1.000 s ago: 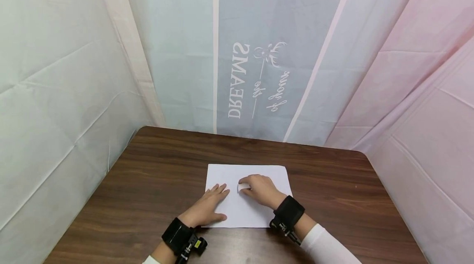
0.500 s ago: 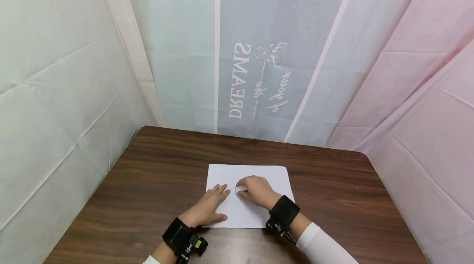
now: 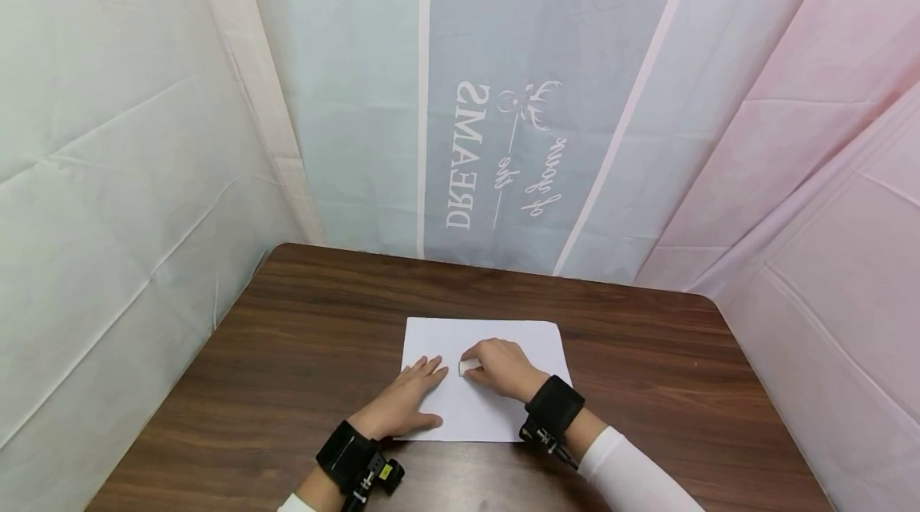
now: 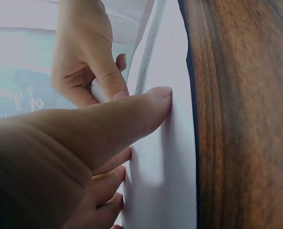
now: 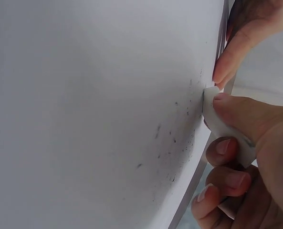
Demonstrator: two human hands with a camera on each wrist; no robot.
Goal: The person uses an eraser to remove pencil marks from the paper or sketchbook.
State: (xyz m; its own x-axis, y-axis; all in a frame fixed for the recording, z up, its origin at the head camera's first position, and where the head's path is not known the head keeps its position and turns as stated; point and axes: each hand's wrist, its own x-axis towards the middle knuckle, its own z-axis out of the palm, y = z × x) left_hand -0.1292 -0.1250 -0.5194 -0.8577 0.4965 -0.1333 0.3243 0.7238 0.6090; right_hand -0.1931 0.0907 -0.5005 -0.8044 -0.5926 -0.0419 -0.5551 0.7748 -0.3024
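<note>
A white sheet of paper (image 3: 438, 335) lies on the brown table. My left hand (image 3: 404, 402) rests on its left side, fingers spread and thumb out near the front edge. My right hand (image 3: 505, 368) pinches a white eraser (image 5: 217, 117) between thumb and fingers. One end of the eraser meets the paper, just right of my left fingertips. Dark eraser crumbs (image 5: 172, 138) are scattered on the sheet in the right wrist view. In the left wrist view, my left thumb (image 4: 131, 112) presses the paper near its edge and partly covers the right hand.
The wooden table (image 3: 302, 336) surrounds the sheet on all sides. Behind it hangs a printed fabric curtain (image 3: 359, 97), with more fabric at left and right. Each wrist wears a black strap (image 3: 555, 408) with a small camera.
My right hand with the eraser has shifted a little left across the paper, then slightly back right. The left hand has kept its place on the sheet.
</note>
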